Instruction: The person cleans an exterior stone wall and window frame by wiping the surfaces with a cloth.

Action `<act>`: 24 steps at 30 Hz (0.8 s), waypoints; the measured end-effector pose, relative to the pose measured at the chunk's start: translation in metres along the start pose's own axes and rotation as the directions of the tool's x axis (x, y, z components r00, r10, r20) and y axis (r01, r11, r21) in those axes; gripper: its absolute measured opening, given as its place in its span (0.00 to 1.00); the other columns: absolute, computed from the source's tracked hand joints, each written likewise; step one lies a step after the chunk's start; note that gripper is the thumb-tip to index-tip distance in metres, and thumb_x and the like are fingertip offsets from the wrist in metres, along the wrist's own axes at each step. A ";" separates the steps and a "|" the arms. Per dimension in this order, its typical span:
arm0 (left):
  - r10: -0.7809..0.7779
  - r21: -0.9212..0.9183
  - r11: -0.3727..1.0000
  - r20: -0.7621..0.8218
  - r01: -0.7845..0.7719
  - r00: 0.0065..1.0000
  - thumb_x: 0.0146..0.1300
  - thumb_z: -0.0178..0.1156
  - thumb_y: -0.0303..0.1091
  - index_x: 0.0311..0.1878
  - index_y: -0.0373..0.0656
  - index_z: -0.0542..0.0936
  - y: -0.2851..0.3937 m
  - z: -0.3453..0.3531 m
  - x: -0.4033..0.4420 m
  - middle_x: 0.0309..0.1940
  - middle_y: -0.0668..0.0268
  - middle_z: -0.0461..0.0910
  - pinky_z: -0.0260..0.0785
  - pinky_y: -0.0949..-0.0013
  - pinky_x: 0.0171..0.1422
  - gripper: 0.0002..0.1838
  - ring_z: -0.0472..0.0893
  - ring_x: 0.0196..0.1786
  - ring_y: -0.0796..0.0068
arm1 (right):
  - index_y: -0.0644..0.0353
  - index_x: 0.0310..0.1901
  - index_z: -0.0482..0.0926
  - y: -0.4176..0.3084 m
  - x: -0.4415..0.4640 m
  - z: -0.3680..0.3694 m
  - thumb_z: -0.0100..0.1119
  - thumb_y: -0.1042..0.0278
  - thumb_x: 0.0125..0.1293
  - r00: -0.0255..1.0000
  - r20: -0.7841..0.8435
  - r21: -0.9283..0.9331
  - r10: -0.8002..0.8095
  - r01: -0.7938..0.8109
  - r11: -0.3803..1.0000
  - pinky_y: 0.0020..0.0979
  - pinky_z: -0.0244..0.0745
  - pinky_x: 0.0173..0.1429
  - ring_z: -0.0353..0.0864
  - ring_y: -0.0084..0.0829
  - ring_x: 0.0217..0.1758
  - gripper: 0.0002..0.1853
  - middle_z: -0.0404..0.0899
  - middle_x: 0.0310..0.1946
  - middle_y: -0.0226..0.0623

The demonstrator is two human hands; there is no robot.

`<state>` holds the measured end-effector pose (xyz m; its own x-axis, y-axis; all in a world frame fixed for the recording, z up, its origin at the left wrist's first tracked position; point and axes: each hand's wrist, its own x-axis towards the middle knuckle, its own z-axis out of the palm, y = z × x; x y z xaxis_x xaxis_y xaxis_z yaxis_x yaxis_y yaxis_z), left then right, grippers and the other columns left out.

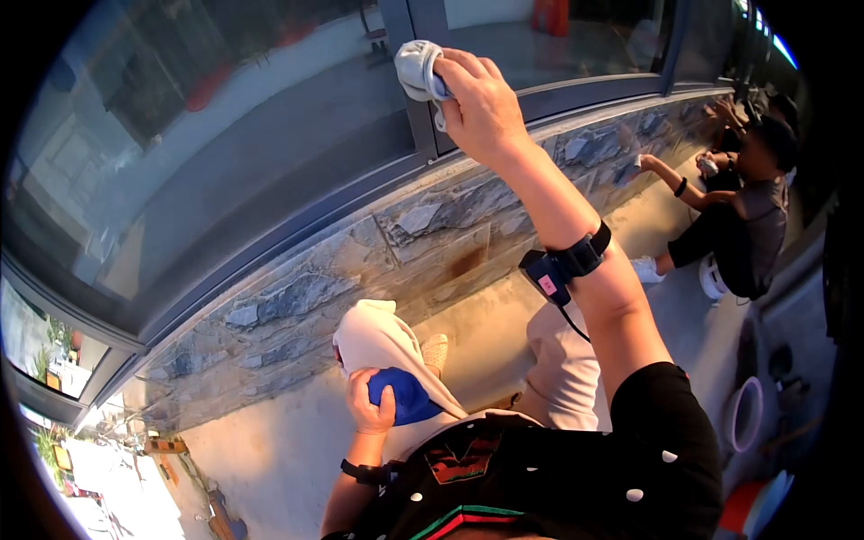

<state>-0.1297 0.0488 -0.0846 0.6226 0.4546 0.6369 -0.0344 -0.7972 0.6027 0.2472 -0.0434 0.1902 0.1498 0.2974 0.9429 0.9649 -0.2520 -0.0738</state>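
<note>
My right hand (486,103) is raised and closed around a bunched whitish-grey cloth (418,70). The cloth is at the dark metal window frame (416,112), beside the glass; I cannot tell whether it presses on it. Down by my bent knee, my left hand (367,407) grips a blue cloth (401,396), with the thumb lying over it. The blue cloth rests against my light trousers (373,328).
Below the window runs a stone-faced wall (306,292). Further right, a person (760,207) sits low and reaches toward that wall. A pale round-rimmed container (743,414) stands at the lower right. Planks and debris (216,508) lie at lower left.
</note>
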 end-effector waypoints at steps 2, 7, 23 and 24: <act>-0.033 -0.023 0.999 0.011 0.034 0.999 0.60 0.63 0.40 0.47 0.35 0.78 0.000 0.001 0.000 0.41 0.49 0.80 0.75 0.53 0.52 0.18 0.81 0.43 0.47 | 0.53 0.57 0.78 0.004 0.052 -0.008 0.58 0.79 0.57 0.992 -0.124 -0.121 -0.034 0.019 0.992 0.44 0.76 0.61 0.76 0.49 0.58 0.24 0.78 0.60 0.36; -0.048 -0.004 0.999 0.030 0.048 0.998 0.61 0.63 0.41 0.47 0.35 0.78 0.006 -0.002 0.002 0.41 0.49 0.80 0.74 0.54 0.52 0.19 0.81 0.43 0.47 | 0.57 0.59 0.75 0.018 0.110 -0.002 0.54 0.77 0.61 0.989 -0.109 -0.091 -0.095 0.085 0.992 0.45 0.73 0.63 0.74 0.53 0.61 0.22 0.73 0.65 0.45; -0.024 0.026 0.999 0.012 0.024 1.000 0.62 0.62 0.39 0.48 0.34 0.78 0.009 0.000 -0.003 0.41 0.50 0.80 0.74 0.55 0.53 0.18 0.81 0.44 0.48 | 0.54 0.60 0.76 0.025 -0.113 0.003 0.62 0.80 0.54 0.727 0.627 -0.298 0.279 -0.107 0.949 0.43 0.77 0.59 0.76 0.46 0.61 0.29 0.71 0.68 0.34; -0.018 0.032 0.999 0.010 0.018 1.000 0.62 0.62 0.39 0.48 0.34 0.78 0.009 0.001 -0.003 0.41 0.50 0.80 0.74 0.55 0.53 0.18 0.81 0.44 0.48 | 0.55 0.60 0.76 0.026 -0.111 -0.002 0.61 0.80 0.54 0.753 0.592 -0.259 0.287 -0.160 0.953 0.44 0.78 0.59 0.76 0.47 0.60 0.28 0.72 0.67 0.35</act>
<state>-0.1311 0.0402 -0.0812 0.6312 0.4649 0.6208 0.0018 -0.8013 0.5983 0.2550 -0.0848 0.0841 0.5178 0.6967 0.4965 0.8393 -0.5262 -0.1369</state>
